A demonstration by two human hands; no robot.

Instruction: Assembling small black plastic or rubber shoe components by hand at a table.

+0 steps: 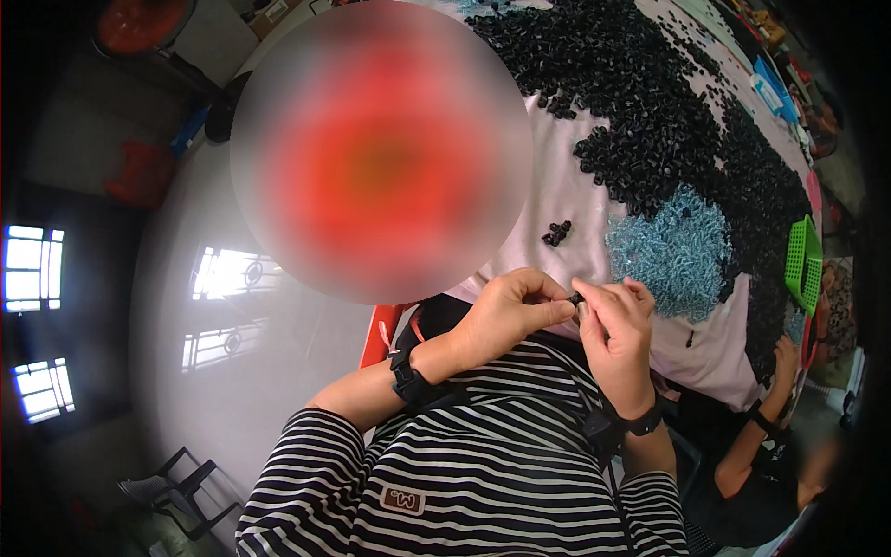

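We record the table (557, 172) as covered in pale pink cloth (701, 357). We find solid black on the large heap of small pieces (640, 153) toward the far edge and on the small cluster (557, 233) nearer the near edge. The pile of slim pieces (668, 255) is light blue. At the right edge, we log the basket (804, 266) as bright green. The held piece (576, 299) appears black; the wearer's shirt (501, 446), black with white stripes.

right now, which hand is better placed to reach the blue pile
Probably the right hand: it sits nearer the blue pile, while the left hand is farther off. Both hands' fingers meet at a small dark piece.
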